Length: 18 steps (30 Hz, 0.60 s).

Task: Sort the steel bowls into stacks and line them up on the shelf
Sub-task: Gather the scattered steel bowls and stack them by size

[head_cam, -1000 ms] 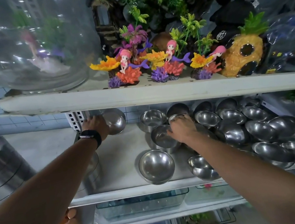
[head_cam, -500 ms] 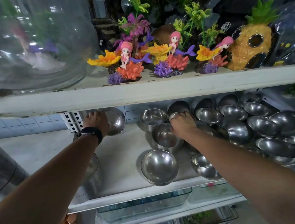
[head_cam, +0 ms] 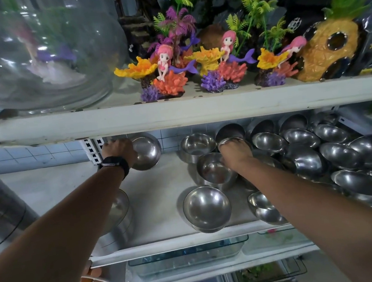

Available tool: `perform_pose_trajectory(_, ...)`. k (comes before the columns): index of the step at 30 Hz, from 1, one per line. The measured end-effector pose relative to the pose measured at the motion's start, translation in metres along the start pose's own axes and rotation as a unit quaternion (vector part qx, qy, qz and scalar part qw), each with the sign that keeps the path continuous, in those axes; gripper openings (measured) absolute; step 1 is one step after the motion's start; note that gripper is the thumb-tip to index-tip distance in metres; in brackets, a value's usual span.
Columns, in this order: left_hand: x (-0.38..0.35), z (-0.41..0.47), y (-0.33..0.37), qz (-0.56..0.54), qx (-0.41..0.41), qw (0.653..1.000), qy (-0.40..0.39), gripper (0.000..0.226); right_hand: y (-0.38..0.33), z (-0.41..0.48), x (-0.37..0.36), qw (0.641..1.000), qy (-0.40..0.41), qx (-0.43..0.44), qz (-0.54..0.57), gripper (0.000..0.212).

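On a lower level, nearest of all, glass tanks (head_cam: 186, 256) are seen. Above them, on the white shelf (head_cam: 168, 241), a front bowl (head_cam: 208, 209) is set upright close to the front edge. Just to its right a nested pair (head_cam: 266, 209) of bowls is tilted, partly hidden by the right forearm.

Further in, a deep bowl (head_cam: 214, 170) stands upright, and it is touched on its right side by the right hand (head_cam: 235, 153). This hand is laid knuckles-up over a clasped bowl (head_cam: 227, 139), whose rim is gripped by the curled fingers. To the right a heap of bowls (head_cam: 335, 156) is piled, overlapping and tilted, as far as the shelf's right end.

At the back left corner the left hand (head_cam: 118, 152), banded at the wrist by a black wristband (head_cam: 114, 164), is curled round the left rim of a tilted bowl (head_cam: 148, 151). That bowl is propped on its edge with its mouth turned outward. Between the two hands a back bowl (head_cam: 197, 144) is placed upright near the tiled wall.

On the upper shelf (head_cam: 200, 109), mermaid ornaments (head_cam: 164, 62), a pineapple house (head_cam: 332, 50) and a glass fishbowl (head_cam: 31, 54) are displayed.
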<state>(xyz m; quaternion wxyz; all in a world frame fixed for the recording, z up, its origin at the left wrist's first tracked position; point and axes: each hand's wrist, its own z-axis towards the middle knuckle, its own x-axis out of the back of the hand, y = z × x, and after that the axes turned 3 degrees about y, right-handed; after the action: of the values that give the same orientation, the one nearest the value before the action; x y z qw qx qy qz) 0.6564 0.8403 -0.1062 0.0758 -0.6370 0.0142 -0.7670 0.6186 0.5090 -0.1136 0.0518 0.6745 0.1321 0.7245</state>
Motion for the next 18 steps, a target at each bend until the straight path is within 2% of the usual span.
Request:
perform_pose_trajectory(3,-0.004,0.005,-0.008,0.003,0.019,1.0,0.002,0.044,-0.001,0.0,0.002,1.0,-0.008,-0.002,-0.001,0.018)
perform_pose_trajectory(7,-0.008,0.008,-0.014,-0.048,0.053,0.997,-0.007,0.048,-0.001,0.0,0.003,1.0,-0.029,-0.006,0.008,0.018)
perform_pose_trajectory(11,-0.013,0.01,-0.012,-0.063,0.035,0.996,-0.046,0.058,-0.002,0.0,0.005,1.0,-0.027,-0.007,0.008,0.02)
perform_pose_trajectory(15,-0.021,0.015,-0.009,-0.076,0.027,0.995,-0.065,0.049,-0.002,0.0,0.006,0.999,-0.031,-0.006,0.005,0.019)
perform_pose_trajectory(18,-0.031,0.021,-0.009,-0.125,0.049,0.987,-0.085,0.037,-0.002,-0.001,0.007,1.0,-0.03,-0.008,0.004,0.021)
